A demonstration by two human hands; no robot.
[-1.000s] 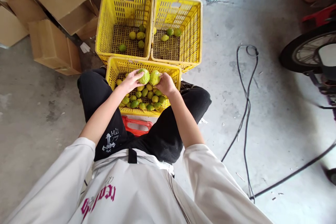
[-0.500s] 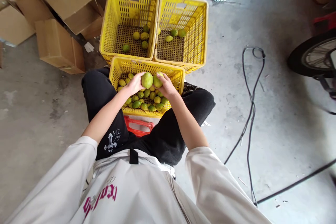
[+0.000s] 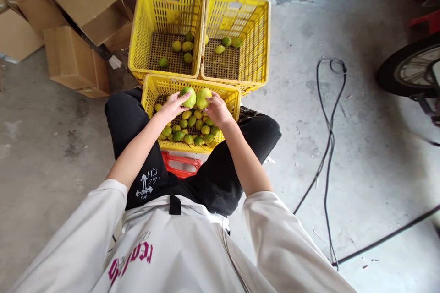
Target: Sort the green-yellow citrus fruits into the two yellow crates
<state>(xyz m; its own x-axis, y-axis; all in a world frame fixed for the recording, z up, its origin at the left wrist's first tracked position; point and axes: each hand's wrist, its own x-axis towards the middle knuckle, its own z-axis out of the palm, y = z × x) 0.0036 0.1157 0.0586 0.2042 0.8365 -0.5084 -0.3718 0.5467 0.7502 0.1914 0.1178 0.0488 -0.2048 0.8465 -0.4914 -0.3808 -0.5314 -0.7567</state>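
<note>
My left hand is closed round a green fruit, held over the near yellow crate. My right hand grips a paler yellow-green fruit right beside it; the two fruits touch. Below both hands the near crate holds several green and yellow fruits. It sits between my knees, above a red stool edge.
Two more yellow crates stand behind: the left crate with several fruits, the right crate with three. Cardboard boxes pile at the left. A black cable runs over the concrete floor at the right, near a wheel.
Both hands lowered the two fruits slightly, then raised them again toward the crate's far rim. The fruits stayed side by side in my grip.
</note>
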